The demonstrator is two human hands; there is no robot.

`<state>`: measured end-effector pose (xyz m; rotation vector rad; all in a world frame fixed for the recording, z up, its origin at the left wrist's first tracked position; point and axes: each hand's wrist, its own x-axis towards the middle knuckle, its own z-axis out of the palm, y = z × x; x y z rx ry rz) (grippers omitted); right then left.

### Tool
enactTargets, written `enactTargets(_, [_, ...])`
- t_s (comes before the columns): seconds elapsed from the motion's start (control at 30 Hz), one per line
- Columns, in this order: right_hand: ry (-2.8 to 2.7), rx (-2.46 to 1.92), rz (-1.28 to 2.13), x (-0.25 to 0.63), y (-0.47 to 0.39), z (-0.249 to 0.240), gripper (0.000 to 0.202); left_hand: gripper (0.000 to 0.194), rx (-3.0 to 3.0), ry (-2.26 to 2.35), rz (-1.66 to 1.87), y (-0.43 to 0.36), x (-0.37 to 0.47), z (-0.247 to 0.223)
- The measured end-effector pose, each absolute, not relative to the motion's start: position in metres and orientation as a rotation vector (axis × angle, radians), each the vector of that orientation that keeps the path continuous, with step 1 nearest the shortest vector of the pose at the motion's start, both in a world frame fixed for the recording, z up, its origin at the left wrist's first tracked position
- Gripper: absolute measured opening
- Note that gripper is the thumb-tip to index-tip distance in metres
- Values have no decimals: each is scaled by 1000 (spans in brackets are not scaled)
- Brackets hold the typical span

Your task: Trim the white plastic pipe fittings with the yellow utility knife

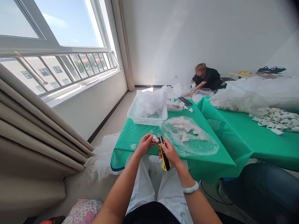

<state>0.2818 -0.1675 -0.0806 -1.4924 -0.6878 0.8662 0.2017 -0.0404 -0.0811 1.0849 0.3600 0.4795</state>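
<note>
A small white plastic pipe fitting (154,139) is pinched in the fingers of my left hand (146,144), just over the table's near edge. My right hand (170,151) is closed round a yellow and black utility knife (165,158). The knife's blade end points up and away, close beside the fitting; I cannot tell whether the two touch. Just beyond my right hand lies a clear plastic bag (205,146) with several white pipe fittings (185,138) in it.
A white plastic basket (149,120) full of thin plastic bags stands on the green-covered table (130,132). Behind the clear bag lies a dark flat device (185,100). More white fittings (280,119) are piled on the right table. A person (207,77) crouches near the far wall.
</note>
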Motion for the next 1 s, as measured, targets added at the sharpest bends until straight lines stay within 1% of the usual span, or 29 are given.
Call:
enactTargets(0.07, [-701,-1482,901,286,-167,-79,13,39,1088,358,470,-40,202,-80])
enactTargets(0.23, [-774,-1479,901,291,-168,-74,5,35,1127,376,485,-40,204,-80])
enactTargets(0.37, [-819,-1556,818,285,-169,-76,15,35,1141,381,506,-41,205,-80])
enactTargets(0.63, [-902,-1743,703,283,-171,-79,10,34,1205,352,514,-43,208,-78])
enactTargets(0.8, [-900,-1801,633,282,-168,-81,23,33,1228,377,510,-43,207,-78])
enactTargets(1.0, [-902,-1747,653,284,-168,-84,14,34,1229,376,513,-43,207,-78])
